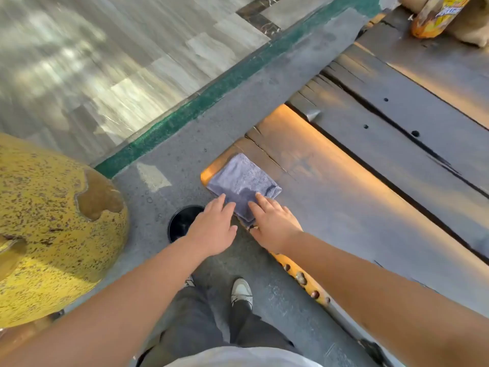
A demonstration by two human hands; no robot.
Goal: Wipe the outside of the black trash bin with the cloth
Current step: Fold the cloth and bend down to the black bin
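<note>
Bare forearms, no sleeves in view. Dark grey trousers (195, 321). White shoe (241, 291) with dark trim. Pale shirt hem (238, 357) at bottom edge.

Both bare forearms reach up from the lower corners toward the middle of the frame. The left hand (211, 229) lies palm down with fingers straight and together. The right hand (272, 221), just beside it, spreads its straight fingers flat.
</note>
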